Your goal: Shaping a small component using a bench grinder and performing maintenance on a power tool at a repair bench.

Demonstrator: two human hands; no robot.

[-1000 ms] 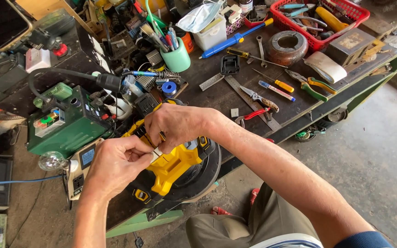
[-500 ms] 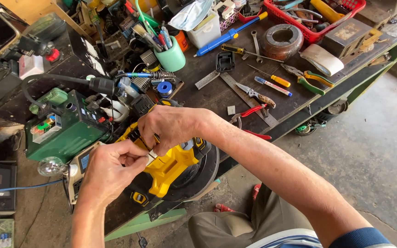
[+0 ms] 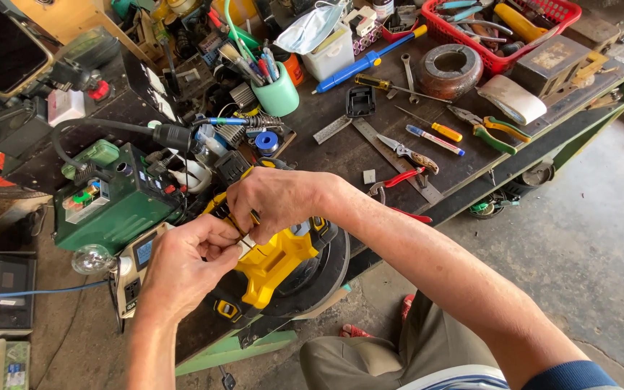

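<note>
A cluttered dark workbench point(image 3: 370, 155): both hands stay over the yellow power tool point(image 3: 276, 263), left hand point(image 3: 185, 263) and right hand point(image 3: 276, 198) pinching something small (unclear what), barely shifted, so the fiddly work continues.

A single head-worn camera looks steeply down, close over the cluttered workbench point(image 3: 370, 155) and floor point(image 3: 579, 245) beside it.

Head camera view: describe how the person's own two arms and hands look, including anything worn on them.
Both hands, the left hand and the right hand, are bare: no gloves, and no rings or watch visible. The forearms are uncovered too. Only at the right upper arm does a dark blue short sleeve show, at the picture's lower edge.
</note>
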